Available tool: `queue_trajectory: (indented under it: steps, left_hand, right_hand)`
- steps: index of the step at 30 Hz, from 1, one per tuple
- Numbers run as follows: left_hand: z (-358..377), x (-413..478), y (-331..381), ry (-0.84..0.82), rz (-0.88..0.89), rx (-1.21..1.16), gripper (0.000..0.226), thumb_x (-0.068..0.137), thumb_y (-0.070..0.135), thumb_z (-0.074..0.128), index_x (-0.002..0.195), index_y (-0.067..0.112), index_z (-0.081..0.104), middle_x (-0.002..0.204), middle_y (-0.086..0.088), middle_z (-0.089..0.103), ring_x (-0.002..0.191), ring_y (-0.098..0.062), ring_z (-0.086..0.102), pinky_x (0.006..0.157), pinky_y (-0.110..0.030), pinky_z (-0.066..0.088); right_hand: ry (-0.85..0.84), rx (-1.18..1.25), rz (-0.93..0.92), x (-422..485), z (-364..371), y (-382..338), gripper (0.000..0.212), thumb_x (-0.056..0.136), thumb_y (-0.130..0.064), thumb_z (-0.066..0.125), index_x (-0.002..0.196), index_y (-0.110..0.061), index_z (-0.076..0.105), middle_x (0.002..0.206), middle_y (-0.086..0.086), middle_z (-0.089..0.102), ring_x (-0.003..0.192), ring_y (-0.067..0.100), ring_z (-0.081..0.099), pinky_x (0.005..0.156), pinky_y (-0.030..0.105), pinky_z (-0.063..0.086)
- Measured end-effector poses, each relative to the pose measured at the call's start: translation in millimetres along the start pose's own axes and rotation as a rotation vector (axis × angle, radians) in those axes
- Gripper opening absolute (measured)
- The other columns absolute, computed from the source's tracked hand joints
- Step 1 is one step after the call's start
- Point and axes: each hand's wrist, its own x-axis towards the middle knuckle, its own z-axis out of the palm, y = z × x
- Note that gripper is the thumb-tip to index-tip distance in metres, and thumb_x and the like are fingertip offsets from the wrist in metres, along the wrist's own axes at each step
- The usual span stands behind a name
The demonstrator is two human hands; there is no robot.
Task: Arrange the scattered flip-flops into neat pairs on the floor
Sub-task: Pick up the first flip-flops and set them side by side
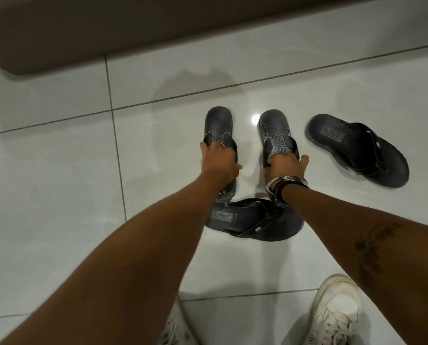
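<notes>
At the centre of the frame the left hand (218, 163) is clenched around the strap of a zebra-patterned flip-flop (218, 125), and just to its right the right hand (286, 168) grips the matching patterned flip-flop (275, 133); both lie side by side on the white tiled floor (58, 195). A plain dark flip-flop (357, 148) lies at centre right, another dark flip-flop (252, 221) beneath the wrists, and white sneakers (337, 312) show at the bottom
</notes>
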Motion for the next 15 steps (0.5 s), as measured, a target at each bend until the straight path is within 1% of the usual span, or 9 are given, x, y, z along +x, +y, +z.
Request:
queue_trajectory:
  steps: [2, 4, 6, 7, 9, 10, 12, 14, 15]
  left_hand:
    - [1.4, -0.2, 3.5, 0.033, -0.046, -0.029, 0.014, 0.09, 0.031, 0.059, 0.085, 0.019, 0.064, 0.101, -0.004, 0.066, 0.112, -0.026, 0.049, 0.107, -0.048, 0.025]
    - [-0.6, -2.2, 0.0, 0.079, -0.089, -0.057, 0.011, 0.089, 0.023, 0.059, 0.079, 0.02, 0.059, 0.096, -0.004, 0.066, 0.107, -0.026, 0.052, 0.108, -0.046, 0.025]
    - [-5.1, -5.9, -11.5, 0.152, -0.085, -0.053, 0.006, 0.089, 0.021, 0.06, 0.084, 0.019, 0.063, 0.097, -0.006, 0.066, 0.106, -0.027, 0.052, 0.108, -0.046, 0.023]
    - [-7.3, -9.0, -21.1, 0.184, -0.077, -0.052, 0.005, 0.089, 0.02, 0.06, 0.089, 0.018, 0.065, 0.1, -0.007, 0.065, 0.107, -0.027, 0.051, 0.108, -0.046, 0.023]
    - [-11.3, -18.3, -47.3, 0.224, -0.069, -0.07, 0.013, 0.089, 0.016, 0.059, 0.101, 0.016, 0.065, 0.106, -0.008, 0.064, 0.111, -0.029, 0.05, 0.111, -0.047, 0.021]
    - [-9.9, -23.3, -60.9, 0.241, -0.073, -0.083, 0.018, 0.088, 0.014, 0.059, 0.105, 0.015, 0.064, 0.107, -0.009, 0.064, 0.112, -0.03, 0.049, 0.111, -0.048, 0.02]
    - [-4.8, -34.6, -95.8, 0.271, -0.102, -0.112, 0.02, 0.088, 0.014, 0.059, 0.107, 0.016, 0.063, 0.105, -0.007, 0.065, 0.11, -0.029, 0.05, 0.109, -0.047, 0.019]
    - [1.3, -48.9, -135.4, 0.263, -0.141, -0.134, 0.015, 0.087, 0.017, 0.059, 0.102, 0.017, 0.063, 0.102, -0.006, 0.064, 0.107, -0.027, 0.049, 0.105, -0.044, 0.021]
    - [4.4, -55.6, -152.9, 0.241, -0.155, -0.127, 0.012, 0.087, 0.019, 0.059, 0.098, 0.017, 0.063, 0.1, -0.005, 0.064, 0.106, -0.027, 0.049, 0.103, -0.043, 0.022]
  right_hand:
    - [0.031, 0.009, -0.007, 2.8, -8.7, -6.5, 0.016, 0.084, -0.017, 0.058, 0.095, -0.018, 0.069, 0.092, 0.005, 0.062, 0.105, 0.029, 0.054, 0.113, 0.049, 0.015]
    - [0.048, 0.071, 0.0, 6.2, -14.5, -15.7, 0.015, 0.086, -0.02, 0.057, 0.089, -0.018, 0.071, 0.089, 0.005, 0.064, 0.098, 0.029, 0.052, 0.111, 0.048, 0.017]
    - [0.072, 0.189, 0.031, 4.8, -23.0, -33.7, 0.016, 0.087, -0.02, 0.057, 0.088, -0.016, 0.073, 0.088, 0.006, 0.066, 0.086, 0.024, 0.041, 0.106, 0.043, 0.026]
    - [0.085, 0.247, 0.034, 2.9, -26.8, -45.7, 0.017, 0.087, -0.019, 0.057, 0.089, -0.015, 0.073, 0.089, 0.008, 0.067, 0.079, 0.02, 0.035, 0.099, 0.039, 0.03]
    - [0.09, 0.345, 0.029, -6.4, -32.2, -77.3, 0.019, 0.088, -0.012, 0.054, 0.095, -0.012, 0.072, 0.089, 0.009, 0.065, 0.066, 0.013, 0.028, 0.088, 0.031, 0.032]
    - [0.087, 0.358, 0.002, -11.9, -31.7, -93.7, 0.021, 0.088, -0.011, 0.053, 0.095, -0.011, 0.072, 0.084, 0.008, 0.063, 0.066, 0.015, 0.031, 0.089, 0.031, 0.034]
    - [0.061, 0.312, -0.082, -19.9, -25.9, -131.5, 0.021, 0.087, -0.014, 0.053, 0.094, -0.012, 0.072, 0.083, 0.005, 0.064, 0.079, 0.023, 0.047, 0.094, 0.032, 0.035]
    - [0.019, 0.283, -0.131, -26.3, -17.3, -170.6, 0.02, 0.089, -0.018, 0.052, 0.101, -0.014, 0.068, 0.089, 0.004, 0.065, 0.078, 0.018, 0.051, 0.081, 0.02, 0.027]
    - [-0.014, 0.26, -0.165, -30.2, -14.4, -186.8, 0.02, 0.089, -0.019, 0.051, 0.101, -0.013, 0.067, 0.089, 0.005, 0.063, 0.079, 0.019, 0.052, 0.078, 0.022, 0.024]
